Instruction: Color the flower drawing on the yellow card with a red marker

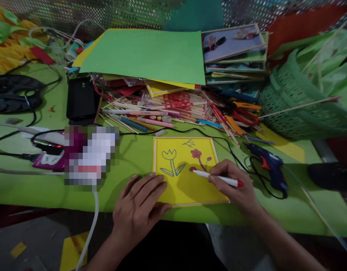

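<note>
A yellow framed card point(187, 188) lies on the green table near the front edge. It bears a blue tulip point(170, 162) and a red flower point(196, 154). My right hand point(235, 186) grips a white marker with a red cap end point(218, 178); its tip touches the card beside the red flower's stem. My left hand point(141, 205) lies flat, fingers spread, on the card's lower left corner and the table.
A blue glue gun point(270, 165) with a black cord lies right of the card. Behind are pens, sticks point(162, 109), scissors point(245, 114), green paper sheets point(147, 54), stacked frames point(235, 49), a green basket point(300, 101). A black box point(81, 99) and cables lie at left.
</note>
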A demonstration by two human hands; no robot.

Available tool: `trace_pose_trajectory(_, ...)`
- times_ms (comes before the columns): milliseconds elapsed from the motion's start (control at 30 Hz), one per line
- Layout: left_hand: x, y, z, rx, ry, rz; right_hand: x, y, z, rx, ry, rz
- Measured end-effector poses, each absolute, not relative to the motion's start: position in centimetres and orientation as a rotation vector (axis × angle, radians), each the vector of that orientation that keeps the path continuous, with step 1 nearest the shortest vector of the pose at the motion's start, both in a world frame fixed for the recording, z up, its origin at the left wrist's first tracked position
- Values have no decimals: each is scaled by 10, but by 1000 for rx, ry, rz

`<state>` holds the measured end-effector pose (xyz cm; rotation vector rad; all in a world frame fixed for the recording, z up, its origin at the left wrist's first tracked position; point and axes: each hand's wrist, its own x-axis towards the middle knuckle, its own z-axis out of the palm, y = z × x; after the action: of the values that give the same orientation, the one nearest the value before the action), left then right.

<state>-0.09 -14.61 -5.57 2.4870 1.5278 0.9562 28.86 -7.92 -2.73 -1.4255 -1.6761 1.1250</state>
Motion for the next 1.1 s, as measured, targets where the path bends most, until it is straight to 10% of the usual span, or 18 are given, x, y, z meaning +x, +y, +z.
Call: trace_pose_trajectory(1100,-5,-145,-57,2558,1504,923,304,-56,-23,-1221,-997,999)
